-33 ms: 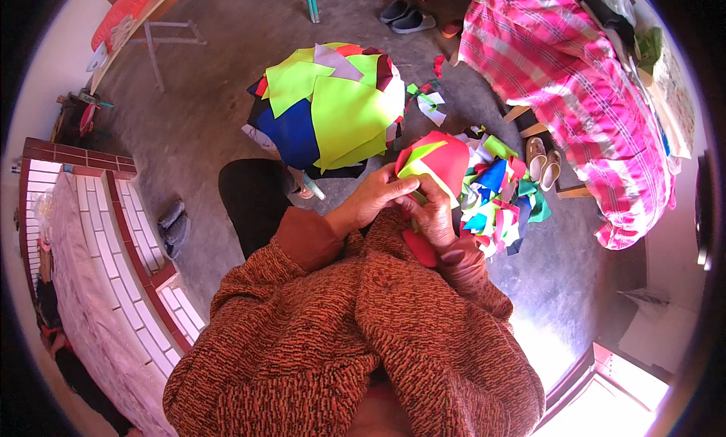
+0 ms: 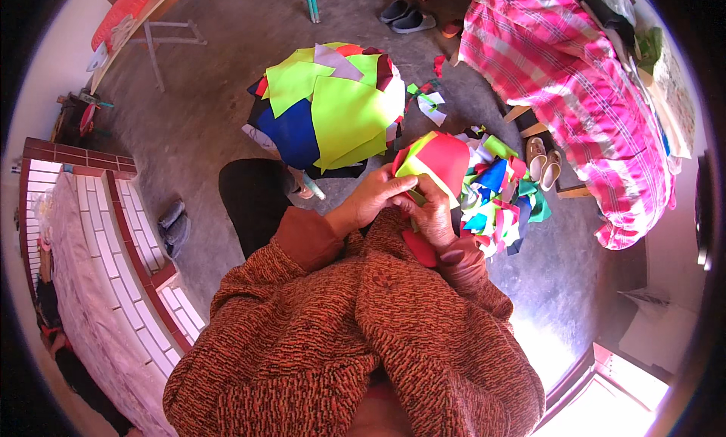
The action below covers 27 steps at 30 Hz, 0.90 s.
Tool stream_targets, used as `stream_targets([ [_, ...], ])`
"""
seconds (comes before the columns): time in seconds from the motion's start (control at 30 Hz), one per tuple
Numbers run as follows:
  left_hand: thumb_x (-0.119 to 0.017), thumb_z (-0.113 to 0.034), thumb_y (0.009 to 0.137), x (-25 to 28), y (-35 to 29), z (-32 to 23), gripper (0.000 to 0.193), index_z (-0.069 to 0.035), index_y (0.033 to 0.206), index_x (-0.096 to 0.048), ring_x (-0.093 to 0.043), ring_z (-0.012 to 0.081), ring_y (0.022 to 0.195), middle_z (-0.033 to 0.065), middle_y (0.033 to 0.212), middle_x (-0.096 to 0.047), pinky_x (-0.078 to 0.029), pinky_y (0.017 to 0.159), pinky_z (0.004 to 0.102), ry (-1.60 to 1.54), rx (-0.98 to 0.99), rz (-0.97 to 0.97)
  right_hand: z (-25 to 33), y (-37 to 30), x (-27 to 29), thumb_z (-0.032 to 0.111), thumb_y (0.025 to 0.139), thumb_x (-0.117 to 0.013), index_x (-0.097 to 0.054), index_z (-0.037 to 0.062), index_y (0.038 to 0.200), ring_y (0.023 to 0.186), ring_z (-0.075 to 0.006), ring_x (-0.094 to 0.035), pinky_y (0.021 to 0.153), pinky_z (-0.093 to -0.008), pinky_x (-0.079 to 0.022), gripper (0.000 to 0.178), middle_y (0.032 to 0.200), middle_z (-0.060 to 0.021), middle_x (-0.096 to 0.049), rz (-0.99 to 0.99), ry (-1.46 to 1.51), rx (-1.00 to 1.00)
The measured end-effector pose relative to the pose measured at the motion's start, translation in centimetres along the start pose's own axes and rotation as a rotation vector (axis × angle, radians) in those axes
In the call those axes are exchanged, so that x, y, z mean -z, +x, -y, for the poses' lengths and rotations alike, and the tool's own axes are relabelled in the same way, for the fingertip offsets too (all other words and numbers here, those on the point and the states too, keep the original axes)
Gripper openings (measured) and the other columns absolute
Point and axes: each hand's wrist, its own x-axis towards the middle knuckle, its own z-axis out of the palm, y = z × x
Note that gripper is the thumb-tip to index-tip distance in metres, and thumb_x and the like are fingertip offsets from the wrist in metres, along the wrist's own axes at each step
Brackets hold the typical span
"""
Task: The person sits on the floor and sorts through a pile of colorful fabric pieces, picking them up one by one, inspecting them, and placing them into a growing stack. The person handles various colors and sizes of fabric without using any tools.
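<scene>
Both hands meet in front of my body on red and yellow-green fabric pieces (image 2: 441,163). My left hand (image 2: 376,197) pinches their near left edge between thumb and fingers. My right hand (image 2: 432,214) grips the same edge from the right, its thumb close to the left one. The red piece bulges upward beyond the fingers, with yellow-green along its left side and underneath. Another red piece (image 2: 419,248) lies below my right hand, against the sleeve. Whether a small tool sits between the fingertips cannot be made out.
Ahead, a stool is heaped with fabric sheets (image 2: 352,115) in yellow-green, blue and grey. Mixed scraps (image 2: 495,191) pile up beyond my right hand. Pale shoes (image 2: 543,164) stand by a bed with a pink plaid cover (image 2: 560,96). Dark slippers (image 2: 408,17) lie further off.
The held fabric has shifted slightly: the red piece shows more of its face, and the yellow-green piece covers less of it. Both hands stay nearly in place.
</scene>
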Motion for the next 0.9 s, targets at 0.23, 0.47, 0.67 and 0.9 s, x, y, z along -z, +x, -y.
stream_targets([
  [0.23, -0.045, -0.037, 0.096, 0.5, 0.3, 0.3, 0.039, -0.008, 0.122, -0.049, -0.056, 0.0208, 0.107, 0.0079, 0.117, -0.058, -0.043, 0.095, 0.0383, -0.488, 0.037, -0.092, 0.4, -0.1, 0.6, 0.019, 0.065, -0.084, -0.057, -0.0009, 0.109, 0.092, -0.0157, -0.059, 0.084, -0.0292, -0.047, 0.056, 0.098, -0.0074, -0.063, 0.078, 0.180, -0.163],
  [0.47, -0.056, -0.025, 0.093, 1.6, 1.1, 1.5, 0.036, -0.007, 0.123, -0.050, -0.058, 0.0201, 0.105, 0.0080, 0.117, -0.058, -0.047, 0.091, 0.0384, -0.505, 0.058, 0.027, -1.9, -0.3, 1.5, 0.011, 0.072, -0.079, -0.056, 0.0054, 0.113, 0.092, -0.0106, -0.054, 0.081, -0.0250, -0.045, 0.048, 0.105, -0.0012, -0.059, -0.052, 0.766, -0.235],
  [0.67, -0.058, -0.021, 0.091, 2.7, 1.8, 1.9, 0.024, -0.004, 0.108, -0.060, -0.060, 0.0142, 0.098, 0.0045, 0.106, -0.063, -0.048, 0.084, 0.0314, -0.306, -0.029, -0.108, -5.1, -0.1, 3.8, -0.003, 0.076, -0.065, -0.056, 0.0026, 0.112, 0.088, -0.0153, -0.061, 0.083, -0.0281, -0.049, 0.037, 0.102, -0.0052, -0.063, -0.390, 1.243, -0.239],
  [0.9, -0.060, -0.023, 0.090, 0.8, 2.8, -5.7, 0.022, -0.007, 0.104, -0.059, -0.064, 0.0171, 0.091, 0.0052, 0.100, -0.065, -0.051, 0.080, 0.0339, -0.396, -0.249, -0.107, -4.6, -0.8, 6.8, 0.009, 0.085, -0.062, -0.047, 0.0018, 0.126, 0.117, -0.0298, -0.051, 0.105, -0.0461, -0.036, 0.044, 0.125, -0.0159, -0.053, -0.325, 1.504, -0.154],
])
